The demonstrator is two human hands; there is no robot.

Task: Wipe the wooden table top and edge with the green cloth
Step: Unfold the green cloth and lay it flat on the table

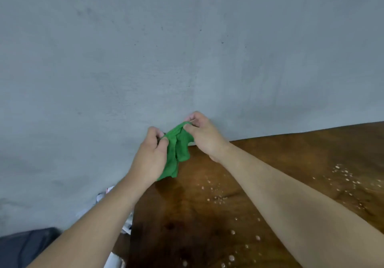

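The green cloth point(178, 151) hangs crumpled in the air above the far left corner of the wooden table point(291, 153). My left hand point(150, 157) pinches its left upper edge between thumb and fingers. My right hand point(204, 136) pinches the top right edge, so the cloth is stretched a little between both hands. Its lower end dangles just over the table's left edge. The dark brown table top carries scattered water drops point(345, 176) and small pale specks, mostly to the right and near me.
A grey concrete wall point(187, 49) stands directly behind the table. To the left of the table edge lie white papers or packets point(104, 195), low down. Something dark blue point(25, 247) fills the bottom left corner.
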